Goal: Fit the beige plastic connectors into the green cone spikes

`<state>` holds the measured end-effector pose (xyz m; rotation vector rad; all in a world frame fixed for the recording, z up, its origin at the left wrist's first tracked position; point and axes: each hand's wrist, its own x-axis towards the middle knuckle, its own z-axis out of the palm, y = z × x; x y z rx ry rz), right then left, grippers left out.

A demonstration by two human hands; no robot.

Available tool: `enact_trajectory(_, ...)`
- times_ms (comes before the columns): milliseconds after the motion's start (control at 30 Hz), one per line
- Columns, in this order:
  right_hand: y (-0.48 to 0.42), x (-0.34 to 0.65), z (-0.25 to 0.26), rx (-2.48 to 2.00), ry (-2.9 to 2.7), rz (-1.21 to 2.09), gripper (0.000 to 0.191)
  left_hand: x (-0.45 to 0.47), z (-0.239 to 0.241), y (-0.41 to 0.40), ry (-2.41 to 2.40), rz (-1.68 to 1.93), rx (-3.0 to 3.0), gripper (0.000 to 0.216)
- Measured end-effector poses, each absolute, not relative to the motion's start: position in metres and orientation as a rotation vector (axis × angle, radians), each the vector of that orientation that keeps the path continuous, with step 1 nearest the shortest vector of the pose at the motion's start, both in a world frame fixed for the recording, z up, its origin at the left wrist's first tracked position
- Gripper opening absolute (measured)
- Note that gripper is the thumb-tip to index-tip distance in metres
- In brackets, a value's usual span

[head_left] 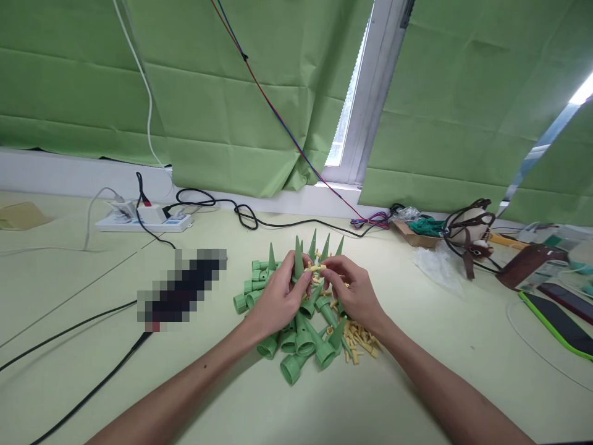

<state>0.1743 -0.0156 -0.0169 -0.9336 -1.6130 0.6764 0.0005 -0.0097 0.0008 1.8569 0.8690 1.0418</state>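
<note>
My left hand (282,293) is closed round a green plastic spike (299,259), which points upward. Between the fingertips of my right hand (354,287) is a small yellow plastic piece (317,268), pinched close against the spike's side. Whether the two parts are joined cannot be made out. Under and around both hands lies a heap of green spikes with wide round sockets (306,340), some standing, others on their sides. By my right wrist is a pile of small yellow pieces (364,340), partly covered by the hand and the green parts.
A white power strip (143,221) with plugs and black cables lies at the back left. A blurred dark object (183,287) rests left of the heap. On the right are a clear plastic bag (438,269), an open cardboard box (412,235) and a green-edged phone (558,324).
</note>
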Motion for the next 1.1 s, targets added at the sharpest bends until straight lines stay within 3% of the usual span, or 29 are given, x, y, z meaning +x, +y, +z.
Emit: enact_trajectory(1100, -0.0163, 0.1749, -0.0149, -0.916, -1.701, 0.707, 0.013, 0.0003, 0.0059, -0.0139, 0.920, 1.047, 2.077, 0.011)
